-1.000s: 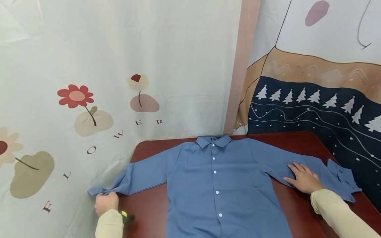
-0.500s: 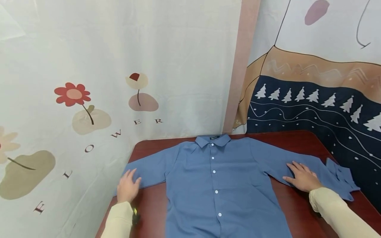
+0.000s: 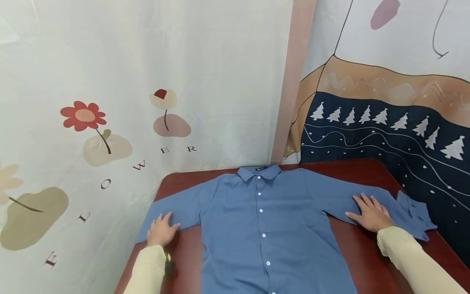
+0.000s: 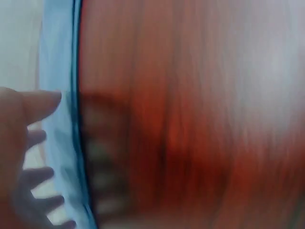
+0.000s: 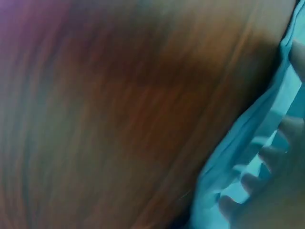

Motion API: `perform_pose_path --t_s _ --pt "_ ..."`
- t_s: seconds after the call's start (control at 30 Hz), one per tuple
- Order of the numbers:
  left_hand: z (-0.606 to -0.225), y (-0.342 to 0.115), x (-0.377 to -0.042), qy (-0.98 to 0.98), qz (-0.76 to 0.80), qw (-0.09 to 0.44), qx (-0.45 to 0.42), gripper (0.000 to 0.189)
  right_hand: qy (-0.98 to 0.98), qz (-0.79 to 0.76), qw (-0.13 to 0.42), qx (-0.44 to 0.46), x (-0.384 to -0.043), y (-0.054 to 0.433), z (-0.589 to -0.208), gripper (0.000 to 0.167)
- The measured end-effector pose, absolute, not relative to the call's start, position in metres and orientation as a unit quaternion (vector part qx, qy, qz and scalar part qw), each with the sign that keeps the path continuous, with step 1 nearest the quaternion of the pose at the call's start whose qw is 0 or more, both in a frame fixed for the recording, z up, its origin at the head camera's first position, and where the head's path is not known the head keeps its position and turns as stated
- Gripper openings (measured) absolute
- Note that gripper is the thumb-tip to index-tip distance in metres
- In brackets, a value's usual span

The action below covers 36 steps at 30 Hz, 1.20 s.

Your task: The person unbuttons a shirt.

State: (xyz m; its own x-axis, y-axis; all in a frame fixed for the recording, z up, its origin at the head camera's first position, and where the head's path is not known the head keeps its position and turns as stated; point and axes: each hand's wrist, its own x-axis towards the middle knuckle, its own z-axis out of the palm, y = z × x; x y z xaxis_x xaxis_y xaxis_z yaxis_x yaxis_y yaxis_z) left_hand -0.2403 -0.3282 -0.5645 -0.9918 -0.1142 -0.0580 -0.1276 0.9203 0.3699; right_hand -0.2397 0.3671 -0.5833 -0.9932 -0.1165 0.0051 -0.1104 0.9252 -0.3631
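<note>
A blue button-up shirt [image 3: 235, 237] lies front up on the dark red table [image 3: 183, 261], collar toward the back and both sleeves spread sideways. My left hand [image 3: 161, 231], fingers spread, is at the lower edge of the sleeve on the left; the left wrist view shows its fingertips over that blue sleeve edge [image 4: 66, 114]. On the other sleeve [image 3: 341, 192] rests my right hand [image 3: 372, 216], its fingers extended. The cuff [image 3: 416, 212] beyond it is bunched and folded. In the right wrist view the fingers [image 5: 269, 157] lie along the fabric.
A white curtain [image 3: 220, 81] with printed flowers and letters hangs behind and to the left of the table. To the right hangs a dark blue cloth [image 3: 367, 134] printed with white trees. The shirt's collar [image 3: 259, 172] reaches the table's back edge.
My left hand has let go of the cuff on the left, opened and moved right and up along that sleeve. That cuff has dropped out of sight. The right hand keeps its place.
</note>
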Motion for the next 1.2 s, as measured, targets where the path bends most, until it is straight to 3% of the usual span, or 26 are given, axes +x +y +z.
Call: perform_pose_path --t_s 0.13,0.23,0.43,0.53,0.67,0.77,0.97,1.1,1.2 --pt "-0.567 -0.292 -0.246 0.980 0.187 -0.039 0.062 0.063 0.974 -0.194 -0.044 -0.110 -0.231 0.328 -0.573 0.078" --pt "-0.565 -0.259 -0.242 0.968 0.191 -0.037 0.160 0.069 0.960 -0.208 -0.051 -0.179 -0.219 0.292 -0.572 0.072" --pt "-0.567 -0.198 -0.221 0.938 0.133 0.008 0.321 0.093 0.935 -0.194 -0.008 -0.296 -0.195 0.252 -0.583 0.076" --pt "-0.570 -0.178 -0.209 0.918 0.113 0.059 0.376 0.104 0.928 -0.174 0.010 -0.328 -0.188 0.250 -0.595 0.080" --pt "-0.575 -0.170 -0.197 0.906 0.095 0.128 0.393 0.113 0.928 -0.156 0.019 -0.338 -0.187 0.257 -0.606 0.084" --pt "-0.577 -0.169 -0.193 0.908 0.082 0.126 0.391 0.116 0.929 -0.160 0.011 -0.334 -0.188 0.259 -0.605 0.087" --pt "-0.572 -0.153 -0.174 0.881 0.102 0.087 0.454 0.103 0.913 -0.159 -0.027 -0.375 -0.172 0.236 -0.593 0.081" --pt "-0.574 -0.141 -0.167 0.871 0.122 0.096 0.466 0.081 0.849 -0.167 -0.054 -0.497 -0.147 0.203 -0.589 0.070" --pt "-0.577 -0.134 -0.180 0.892 0.132 0.094 0.421 0.066 0.780 -0.185 -0.078 -0.592 -0.130 0.179 -0.586 0.058"
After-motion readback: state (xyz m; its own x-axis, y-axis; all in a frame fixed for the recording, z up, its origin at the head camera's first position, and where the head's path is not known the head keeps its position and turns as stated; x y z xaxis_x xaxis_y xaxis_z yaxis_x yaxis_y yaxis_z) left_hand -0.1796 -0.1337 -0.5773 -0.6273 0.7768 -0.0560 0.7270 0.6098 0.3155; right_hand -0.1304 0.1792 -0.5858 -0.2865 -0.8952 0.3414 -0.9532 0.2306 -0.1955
